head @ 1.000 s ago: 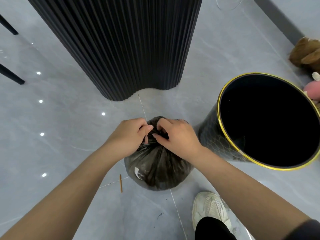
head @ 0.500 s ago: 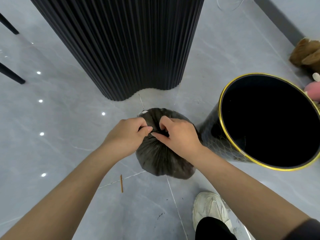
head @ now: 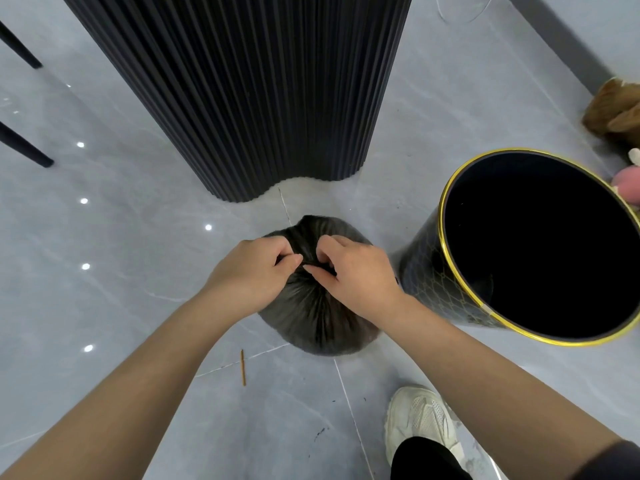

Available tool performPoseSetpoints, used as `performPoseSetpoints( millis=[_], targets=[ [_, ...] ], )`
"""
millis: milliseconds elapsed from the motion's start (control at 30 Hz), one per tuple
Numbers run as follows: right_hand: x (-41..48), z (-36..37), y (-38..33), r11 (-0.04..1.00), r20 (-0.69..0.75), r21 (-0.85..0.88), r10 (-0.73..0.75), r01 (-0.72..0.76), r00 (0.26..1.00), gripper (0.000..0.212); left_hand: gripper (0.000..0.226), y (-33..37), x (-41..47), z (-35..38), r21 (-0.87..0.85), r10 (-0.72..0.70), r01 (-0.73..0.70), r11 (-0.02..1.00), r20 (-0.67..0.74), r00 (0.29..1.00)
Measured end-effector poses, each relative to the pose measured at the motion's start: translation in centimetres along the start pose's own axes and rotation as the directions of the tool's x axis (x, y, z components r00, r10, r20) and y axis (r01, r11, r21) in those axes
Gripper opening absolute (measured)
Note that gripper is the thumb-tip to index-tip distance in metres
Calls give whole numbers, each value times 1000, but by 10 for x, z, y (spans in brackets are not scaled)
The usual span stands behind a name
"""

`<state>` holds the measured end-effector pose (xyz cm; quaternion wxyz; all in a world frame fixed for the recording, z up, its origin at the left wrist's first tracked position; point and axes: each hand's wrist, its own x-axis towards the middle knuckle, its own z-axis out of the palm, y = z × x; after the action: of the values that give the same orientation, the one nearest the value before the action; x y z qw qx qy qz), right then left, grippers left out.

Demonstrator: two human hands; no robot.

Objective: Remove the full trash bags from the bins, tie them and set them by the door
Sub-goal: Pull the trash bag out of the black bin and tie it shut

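A full, dark grey trash bag [head: 313,317] sits on the floor in the middle of the view, its top gathered into pleats. My left hand [head: 251,275] pinches the gathered neck from the left. My right hand [head: 356,271] pinches it from the right, fingertips almost touching the left ones. To the right stands a black bin [head: 433,271] with a gold rim; its inside is dark and no bag lines it.
A tall black fluted column [head: 242,91] rises just behind the bag. A thin wooden stick [head: 243,367] lies on the grey tiles at front left. My white shoe [head: 420,417] is at bottom right. Plush toys [head: 616,112] lie by the right wall; black chair legs [head: 24,147] stand far left.
The bag has shifted away from me and settled rounder on the floor. Both hands stayed on its gathered neck, working the knot.
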<state>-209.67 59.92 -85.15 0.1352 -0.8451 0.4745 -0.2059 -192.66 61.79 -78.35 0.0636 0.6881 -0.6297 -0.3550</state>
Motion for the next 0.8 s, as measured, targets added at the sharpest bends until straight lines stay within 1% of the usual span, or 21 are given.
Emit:
performPoseSetpoints(
  millis=[100,200,267,367,467,567,633,700,800],
  targets=[
    [0,0,0,999,-6,-37,8,-8,1000,27,22,0,1,0,0,6,-6,1000,-4,1000],
    [0,1,3,996,-51,-87,6,-11,999,26,21,1,2,1,-3,3,-3,1000,-10,1000],
    [0,0,3,993,-70,-121,-14,6,997,28,20,1,3,1,0,0,0,1000,-13,1000],
    [-1,1,5,996,-52,-84,-48,44,997,32,20,1,4,1,3,-4,4,1000,-11,1000],
    [-1,-1,4,999,-30,-42,-9,8,999,31,20,2,3,2,6,-5,5,1000,-14,1000],
    [-2,-5,-1,999,-19,-42,14,-15,1000,28,20,3,3,2,20,-6,7,1000,-11,1000],
    [-2,-4,-2,999,1,-43,-3,4,1000,27,20,2,3,2,35,-4,5,999,-11,1000],
    [-1,-2,0,998,20,-53,-18,19,1000,31,19,1,3,2,31,1,-1,1000,-11,1000],
    [-1,0,4,997,-12,-66,-47,46,999,29,19,-1,3,1,20,14,-14,1000,6,1000]
  ],
)
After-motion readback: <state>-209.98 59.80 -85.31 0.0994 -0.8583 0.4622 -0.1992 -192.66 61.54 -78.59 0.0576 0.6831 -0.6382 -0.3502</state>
